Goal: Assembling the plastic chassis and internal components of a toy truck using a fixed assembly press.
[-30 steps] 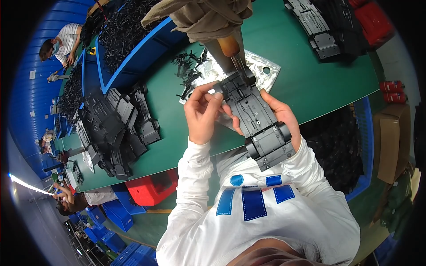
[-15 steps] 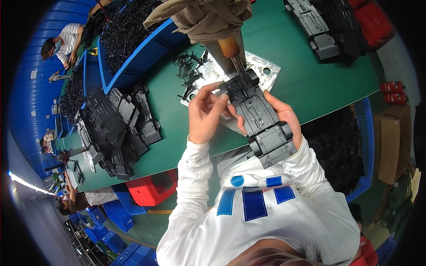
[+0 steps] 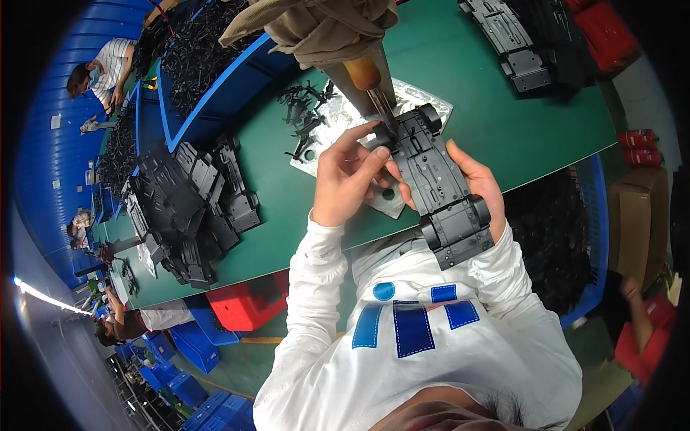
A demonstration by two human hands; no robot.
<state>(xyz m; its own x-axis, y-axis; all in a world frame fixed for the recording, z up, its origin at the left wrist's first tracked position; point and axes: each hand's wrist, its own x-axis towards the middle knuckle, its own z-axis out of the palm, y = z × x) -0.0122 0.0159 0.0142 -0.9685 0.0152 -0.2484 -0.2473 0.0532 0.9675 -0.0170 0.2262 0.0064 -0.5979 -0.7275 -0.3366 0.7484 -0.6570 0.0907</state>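
A long black plastic toy-car chassis (image 3: 440,179) lies tilted over the table's near edge, with round wheel-like parts at its corners. My right hand (image 3: 480,183) grips its right side from beneath, with the palm and some fingers hidden. At its far left corner, my left hand (image 3: 345,176) is closed, thumb and forefinger against a round black part (image 3: 382,135). The metal shaft of a tool with an amber handle (image 3: 364,73) reaches down to that corner; I cannot tell whether its tip touches. Beige cloth (image 3: 316,32) wraps the top of the tool's stand.
Under the stand lies a silvery plate (image 3: 424,95) with small black parts (image 3: 305,108). Piled chassis (image 3: 172,194) cover the table's left; more (image 3: 514,61) lie far right. A blue bin (image 3: 208,108) stands behind, a blue crate (image 3: 595,244) at right. Other people work left; a red-clothed person (image 3: 647,330) is lower right.
Both hands and the chassis have shifted right, so the tool's shaft now meets the far left corner rather than the far end's middle. A person in red has appeared at lower right.
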